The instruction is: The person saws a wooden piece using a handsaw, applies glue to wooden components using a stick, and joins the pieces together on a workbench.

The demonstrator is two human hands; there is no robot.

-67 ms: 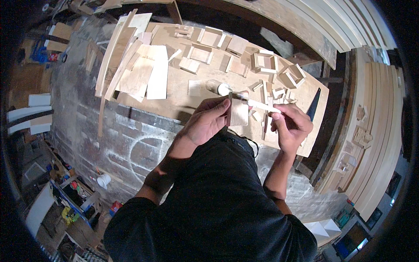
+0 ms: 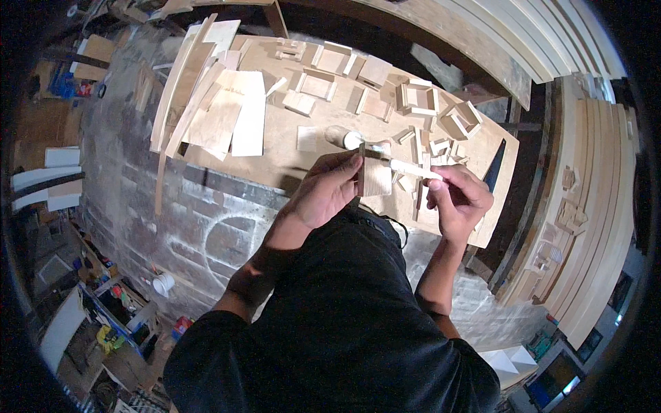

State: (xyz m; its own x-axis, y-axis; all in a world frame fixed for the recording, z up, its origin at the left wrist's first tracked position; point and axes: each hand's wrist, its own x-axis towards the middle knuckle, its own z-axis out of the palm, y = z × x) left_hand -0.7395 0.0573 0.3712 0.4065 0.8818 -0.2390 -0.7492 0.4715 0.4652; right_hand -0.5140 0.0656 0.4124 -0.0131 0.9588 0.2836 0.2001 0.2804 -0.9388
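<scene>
- Two bare hands meet over the near edge of the bench (image 2: 289, 155) in the head view.
- Left hand (image 2: 327, 193) has its grip clamped on a small wooden panel (image 2: 376, 176): pale, square, thin, with fine straight grain, held upright above the bench edge.
- Right hand (image 2: 458, 199) has its grip closed on a thin white stick (image 2: 406, 166), lying level with its far end at the panel's top edge.
- A white glue bottle (image 2: 342, 138) lies on the bench just behind the panel.
- Small open wooden boxes (image 2: 416, 98) and flat offcuts (image 2: 237, 113) are scattered across the bench.
</scene>
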